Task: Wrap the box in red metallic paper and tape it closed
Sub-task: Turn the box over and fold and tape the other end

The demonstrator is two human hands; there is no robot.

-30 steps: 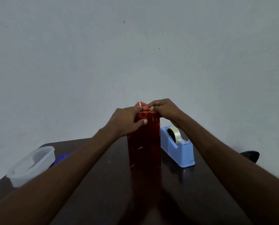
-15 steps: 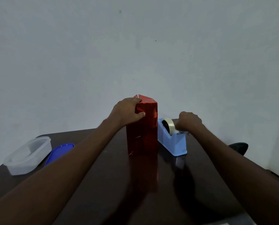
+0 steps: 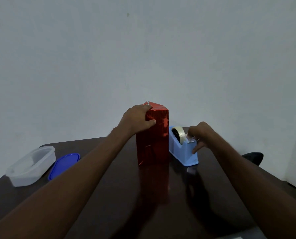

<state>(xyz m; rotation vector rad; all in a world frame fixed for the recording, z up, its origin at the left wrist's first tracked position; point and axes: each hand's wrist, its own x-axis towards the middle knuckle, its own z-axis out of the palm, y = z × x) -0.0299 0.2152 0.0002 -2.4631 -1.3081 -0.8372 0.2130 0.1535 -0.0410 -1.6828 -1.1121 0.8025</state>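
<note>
A tall box wrapped in red metallic paper (image 3: 155,140) stands upright in the middle of the dark table (image 3: 119,195). My left hand (image 3: 137,119) grips its top left corner, thumb on the front face, fingers over the folded top. Just right of the box sits a light blue tape dispenser (image 3: 184,150) with a roll of clear tape. My right hand (image 3: 199,135) is at the dispenser's cutter end, fingers pinching the tape end, thumb down on the dispenser's side.
A clear plastic container (image 3: 31,165) and its blue lid (image 3: 63,165) lie at the table's left edge. A dark object (image 3: 253,156) shows past the table's right edge. A plain wall stands close behind.
My right hand left the box top and moved down right to the tape dispenser, where it now pinches the tape end. My left hand stays on the box top.
</note>
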